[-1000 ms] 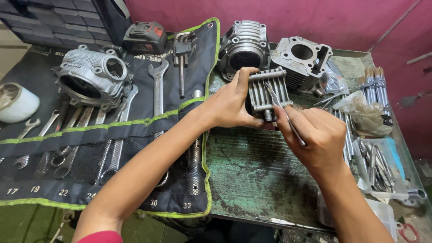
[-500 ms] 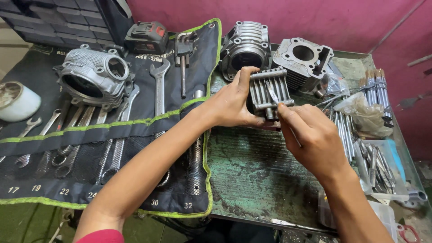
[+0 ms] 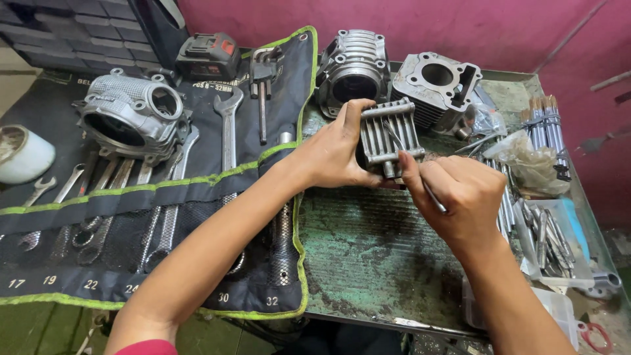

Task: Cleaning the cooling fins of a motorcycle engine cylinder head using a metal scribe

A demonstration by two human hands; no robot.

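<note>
- While the left hand grips the finned cylinder block by its side, the block sits raised just above the green desk, fins facing the camera.
- Right hand is clenched on a thin metal pick; its tip lies against the fins.
- Step in hand, as judged: scraping or probing between the fins.
- Next move calls for a steady block and a light, controlled stroke along one groove.
- Behind: two more engine cylinders.
- Left: tool roll with spanners, cylinder head on it.
- Right: brushes, loose tools.
</note>
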